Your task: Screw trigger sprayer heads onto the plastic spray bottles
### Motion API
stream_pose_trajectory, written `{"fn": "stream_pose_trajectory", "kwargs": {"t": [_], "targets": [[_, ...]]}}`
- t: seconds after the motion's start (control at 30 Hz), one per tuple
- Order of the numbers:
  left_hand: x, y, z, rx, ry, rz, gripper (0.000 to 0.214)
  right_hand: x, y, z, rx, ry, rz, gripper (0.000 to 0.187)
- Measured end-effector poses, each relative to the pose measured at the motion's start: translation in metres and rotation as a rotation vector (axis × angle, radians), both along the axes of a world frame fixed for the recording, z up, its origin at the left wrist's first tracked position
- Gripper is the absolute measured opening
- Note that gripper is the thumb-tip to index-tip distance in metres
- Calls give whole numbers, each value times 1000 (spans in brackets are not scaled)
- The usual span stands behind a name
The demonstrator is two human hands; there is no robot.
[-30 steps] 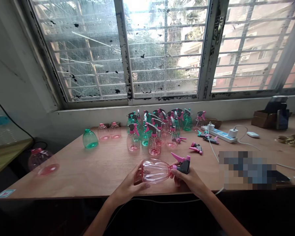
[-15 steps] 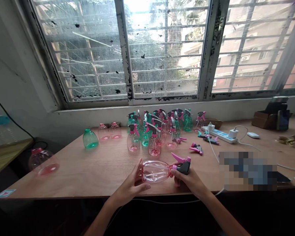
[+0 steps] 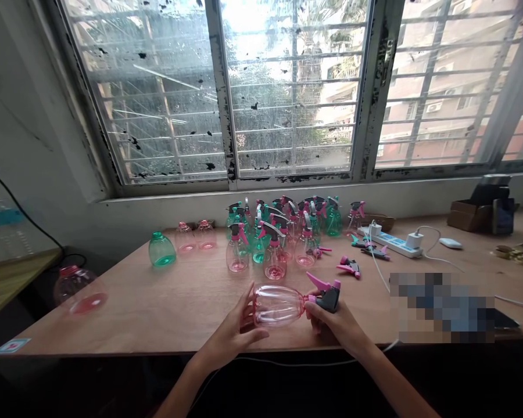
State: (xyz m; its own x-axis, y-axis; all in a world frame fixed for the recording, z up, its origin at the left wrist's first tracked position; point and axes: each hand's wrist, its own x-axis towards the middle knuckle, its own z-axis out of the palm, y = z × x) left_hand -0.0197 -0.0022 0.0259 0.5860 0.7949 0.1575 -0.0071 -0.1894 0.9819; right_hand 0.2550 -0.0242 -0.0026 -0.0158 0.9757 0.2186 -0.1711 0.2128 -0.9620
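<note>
A clear pink spray bottle lies sideways in the air above the table's front edge, its base to the left. My left hand cups the base end, thumb below and fingers behind. At the neck, my right hand is closed around the pink collar of the black spray head, whose pink trigger points up and left. The fingers of the right hand are partly hidden behind the neck. Just beyond stands an upright pink spray bottle with its head fitted.
Several pink and green spray bottles crowd the table's back middle. Headless bottles, one green, stand left; a pink one is at the left edge. Loose spray heads lie right, near a power strip with cables.
Both hands keep the same hold on the spray bottle, which has rolled slightly at most. The whole view has shifted a little.
</note>
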Motion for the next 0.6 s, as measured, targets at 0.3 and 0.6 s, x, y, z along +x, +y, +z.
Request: {"fn": "stream_pose_trajectory", "kwargs": {"t": [0.3,0.6], "targets": [[3,-10,18,8,64,2,95,1,3,-4,-13,44,-9,44],[5,-10,19,-32,-6,-58,90,4,2,-6,-9,13,37,38]]}}
